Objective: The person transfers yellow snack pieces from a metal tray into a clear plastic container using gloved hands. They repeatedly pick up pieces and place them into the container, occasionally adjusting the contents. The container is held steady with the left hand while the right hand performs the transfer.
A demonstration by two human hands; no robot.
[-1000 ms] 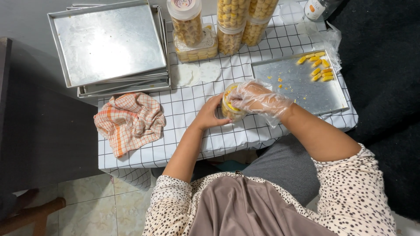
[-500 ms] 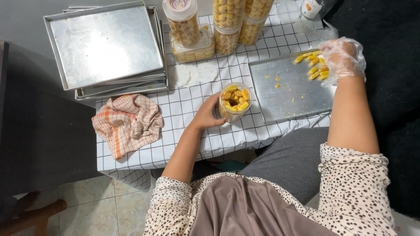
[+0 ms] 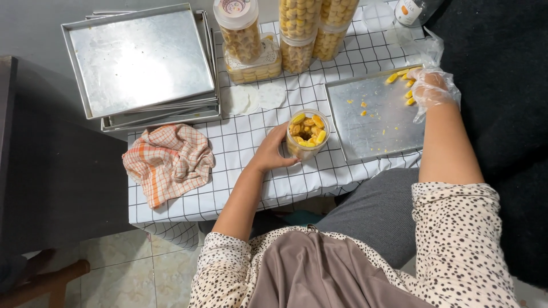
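My left hand (image 3: 273, 152) grips the side of a clear plastic jar (image 3: 307, 134) that stands upright on the checked tablecloth, nearly full of yellow cookies. My right hand (image 3: 431, 86), in a clear plastic glove, rests on the far right corner of a metal baking tray (image 3: 377, 122), its fingers down on a few yellow cookies (image 3: 406, 85) left there. I cannot tell if the fingers have closed on one. Crumbs dot the tray.
A stack of empty metal trays (image 3: 142, 63) sits at the back left. Filled cookie jars (image 3: 297, 31) stand at the back centre, one with a lid (image 3: 235, 12). An orange checked cloth (image 3: 168, 162) lies near the table's front left edge. Dark floor lies to the right.
My gloved right hand left the jar and moved right and away to the cookies on the tray's far corner. My left hand has kept hold of the jar.
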